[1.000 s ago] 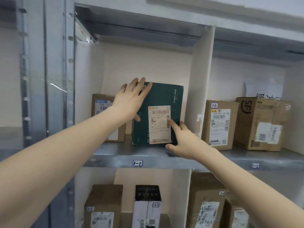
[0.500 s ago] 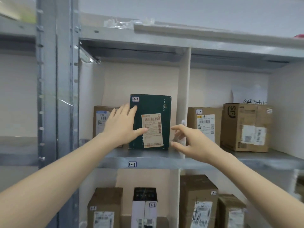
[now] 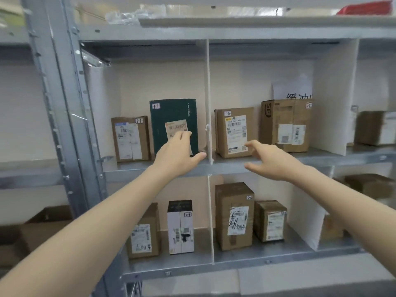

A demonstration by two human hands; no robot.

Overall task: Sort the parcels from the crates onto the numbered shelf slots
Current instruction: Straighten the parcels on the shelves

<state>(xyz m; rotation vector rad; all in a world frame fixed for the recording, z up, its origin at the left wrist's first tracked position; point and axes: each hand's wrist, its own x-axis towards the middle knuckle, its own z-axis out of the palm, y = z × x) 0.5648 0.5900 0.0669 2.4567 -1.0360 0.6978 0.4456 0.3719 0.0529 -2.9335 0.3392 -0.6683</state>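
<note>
Green parcel, right hand now off

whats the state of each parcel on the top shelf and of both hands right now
green parcel, upright in the upper left slot
small brown parcel, upright, left of the green one
SF parcel, upright in the slot to the right
left hand, open, fingers in front of the green parcel's label
right hand, open, holding nothing
</note>
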